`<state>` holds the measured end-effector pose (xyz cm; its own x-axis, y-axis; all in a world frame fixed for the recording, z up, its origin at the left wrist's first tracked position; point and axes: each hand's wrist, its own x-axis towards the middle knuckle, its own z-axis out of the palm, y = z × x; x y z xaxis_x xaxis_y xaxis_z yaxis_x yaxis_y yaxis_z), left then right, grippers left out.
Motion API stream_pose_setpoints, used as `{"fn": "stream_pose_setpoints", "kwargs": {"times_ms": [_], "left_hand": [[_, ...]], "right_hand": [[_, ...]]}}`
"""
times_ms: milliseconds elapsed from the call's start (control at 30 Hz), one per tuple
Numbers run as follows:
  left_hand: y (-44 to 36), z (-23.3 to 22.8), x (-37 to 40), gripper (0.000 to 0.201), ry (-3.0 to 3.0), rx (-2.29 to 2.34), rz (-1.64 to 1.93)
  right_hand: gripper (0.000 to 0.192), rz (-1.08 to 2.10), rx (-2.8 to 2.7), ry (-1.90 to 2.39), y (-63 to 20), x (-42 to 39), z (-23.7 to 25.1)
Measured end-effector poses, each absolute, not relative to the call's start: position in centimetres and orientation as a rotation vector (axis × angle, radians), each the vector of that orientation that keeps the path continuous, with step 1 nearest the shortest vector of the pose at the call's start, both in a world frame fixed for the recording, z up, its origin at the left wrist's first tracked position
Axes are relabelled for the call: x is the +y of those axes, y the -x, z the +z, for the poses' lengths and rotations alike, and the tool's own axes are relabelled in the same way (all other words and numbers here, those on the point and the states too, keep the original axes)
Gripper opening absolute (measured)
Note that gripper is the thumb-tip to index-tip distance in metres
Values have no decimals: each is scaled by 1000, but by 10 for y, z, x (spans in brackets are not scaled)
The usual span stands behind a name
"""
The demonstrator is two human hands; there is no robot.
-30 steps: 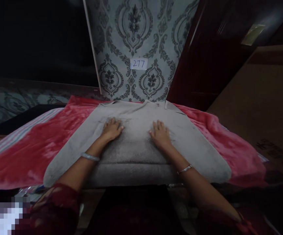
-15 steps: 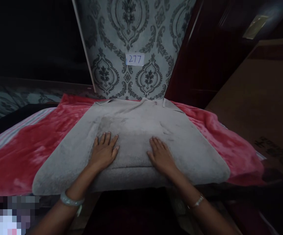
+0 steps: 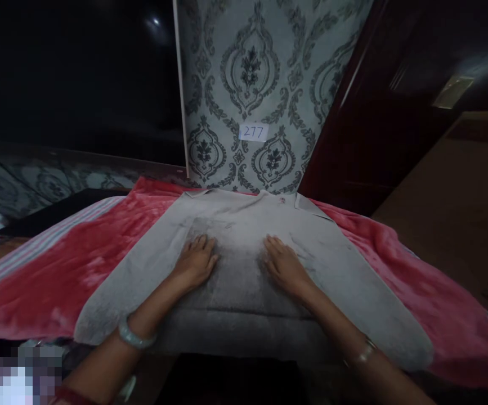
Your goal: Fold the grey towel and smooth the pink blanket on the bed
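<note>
left hand: the left hand (image 3: 196, 261) lies flat and palm down on the grey garment (image 3: 244, 270), fingers stretched out and slightly spread, gripping nothing.
right hand: the right hand (image 3: 283, 265) also lies flat and palm down on the same cloth, fingers extended toward the wall, gripping nothing.
spacing: the two hands sit side by side near the middle of the garment, apart from each other, with a darker patch of cloth between and just ahead of them.
garment: it is spread out on the red blanket (image 3: 79, 264), collar end toward the wall, sleeves angling out to both sides toward the near edge; a fold line runs across it just behind the wrists.
wrists: a pale bangle (image 3: 135, 336) circles the left wrist and a thin bracelet (image 3: 364, 353) the right.
blanket: it covers the surface on both sides of the garment; a striped cloth (image 3: 36, 244) shows at its left edge.
behind: patterned wallpaper (image 3: 252, 73) carries a small paper label (image 3: 254, 132) reading 277, and a dark wooden door (image 3: 395, 112) stands to the right.
</note>
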<state>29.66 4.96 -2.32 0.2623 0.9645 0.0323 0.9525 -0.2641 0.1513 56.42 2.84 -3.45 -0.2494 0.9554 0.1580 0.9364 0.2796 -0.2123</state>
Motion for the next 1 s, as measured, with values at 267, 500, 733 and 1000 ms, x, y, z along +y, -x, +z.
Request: {"fn": "stream_pose_setpoints", "kwargs": {"times_ms": [267,500,733,1000], "left_hand": [[-313,-20,128,58,-2413,2044,152],[-309,-56,134,59,-2472,2032,208],[-311,-49,134,59,-2427,2025,173],[-303,-30,129,55,-2380,1941,259]], "right_hand": [[60,193,-2451,1654,-455,115,-23],[64,174,-2431,1769,-486,130,-60],[62,46,-2176,2145,-593,108,-78],[64,93,-1950,2359,-633,62,-70]]}}
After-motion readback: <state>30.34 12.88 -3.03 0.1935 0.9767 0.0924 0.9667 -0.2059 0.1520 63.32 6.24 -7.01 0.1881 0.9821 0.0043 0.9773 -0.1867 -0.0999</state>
